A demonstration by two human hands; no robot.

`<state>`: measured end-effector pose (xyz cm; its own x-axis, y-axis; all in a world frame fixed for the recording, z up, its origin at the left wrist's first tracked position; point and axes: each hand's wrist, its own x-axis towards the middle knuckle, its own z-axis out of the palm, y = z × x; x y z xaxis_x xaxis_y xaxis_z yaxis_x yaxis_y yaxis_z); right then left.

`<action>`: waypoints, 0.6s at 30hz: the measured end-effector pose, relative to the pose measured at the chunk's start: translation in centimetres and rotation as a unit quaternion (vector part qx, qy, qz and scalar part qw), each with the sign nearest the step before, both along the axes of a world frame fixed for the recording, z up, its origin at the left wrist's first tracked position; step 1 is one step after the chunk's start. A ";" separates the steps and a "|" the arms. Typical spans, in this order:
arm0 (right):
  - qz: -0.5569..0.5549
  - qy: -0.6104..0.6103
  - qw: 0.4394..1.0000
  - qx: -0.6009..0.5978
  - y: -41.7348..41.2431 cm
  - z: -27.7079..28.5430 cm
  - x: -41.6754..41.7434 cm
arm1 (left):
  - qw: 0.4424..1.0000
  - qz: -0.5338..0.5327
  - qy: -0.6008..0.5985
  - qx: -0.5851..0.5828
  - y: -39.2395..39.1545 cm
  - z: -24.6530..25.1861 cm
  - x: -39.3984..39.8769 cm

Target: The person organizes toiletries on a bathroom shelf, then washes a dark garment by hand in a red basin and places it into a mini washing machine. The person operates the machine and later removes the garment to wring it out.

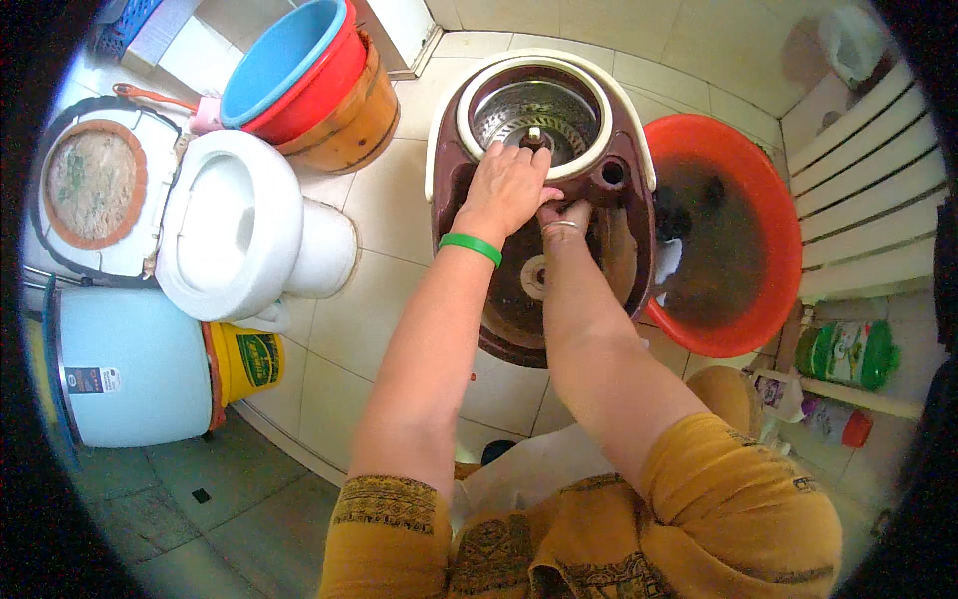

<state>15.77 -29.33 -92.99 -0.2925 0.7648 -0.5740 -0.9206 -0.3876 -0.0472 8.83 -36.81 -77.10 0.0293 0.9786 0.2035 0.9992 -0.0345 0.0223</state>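
A maroon spin mop bucket [451,180] with a cream handle stands on the tiled floor, a perforated steel spin basket [550,112] set in its far part. My left hand [505,183], below a green wristband [470,249], rests at the near rim of the basket, fingertips reaching over it beside the central post [534,136]. Just below the basket, my right hand [565,216] reaches under the rim, with a thin bangle at the wrist; its fingers are mostly hidden. Dark murky water seems to lie in the bucket's near part, around a round pale fitting [536,277].
Right of the bucket stands a red basin [778,247] of dark water with dark and white cloth-like items in it. On the left are a white toilet [292,224], a wooden tub [374,112] holding red and blue basins [340,45], a yellow bucket [228,359] and a light blue bin [142,329].
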 end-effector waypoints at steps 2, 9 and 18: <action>-0.029 0.033 0.999 -0.001 -1.1 0.6 -0.7 | 1.000 0.002 -0.004 -0.002 0.0 0.2 0.2; 0.009 0.004 1.000 -0.017 -4.0 2.1 -1.8 | 0.995 0.042 -0.055 -0.070 0.6 0.7 0.2; 0.010 0.034 0.999 0.018 -5.1 -2.2 -2.2 | 0.960 0.103 -0.055 -0.253 3.9 3.0 0.9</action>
<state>13.52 -34.40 -95.22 -0.3447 0.7791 -0.5237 -0.9147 -0.4042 0.0007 9.70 -32.86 -74.12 -0.1690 0.9357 -0.3096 0.9744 0.2060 0.0905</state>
